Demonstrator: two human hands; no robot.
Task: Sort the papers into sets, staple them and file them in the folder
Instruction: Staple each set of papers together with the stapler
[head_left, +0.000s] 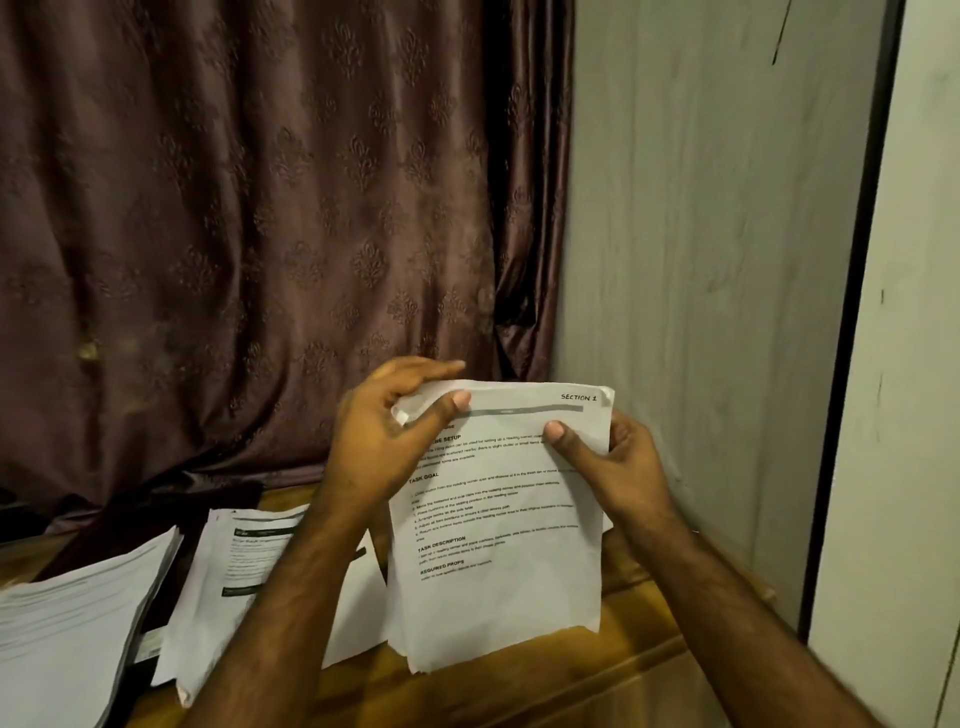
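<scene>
I hold a thin set of printed papers (498, 561) upright above the wooden table (519, 686); its top sheet reads "SECTION 1" in the upper right corner. My left hand (384, 441) pinches the set's upper left corner, where the paper curls over, thumb on the front. My right hand (608, 462) grips the right edge near the top, thumb on the front and fingers behind. A second pile of printed sheets (244, 582) lies on the table under my left forearm. No stapler or folder is in sight.
A thicker stack of papers (78, 623) lies at the table's left edge. A dark brown patterned curtain (260, 234) hangs behind the table. A grey wall (701, 312) and a dark-edged door frame (852, 364) close off the right side.
</scene>
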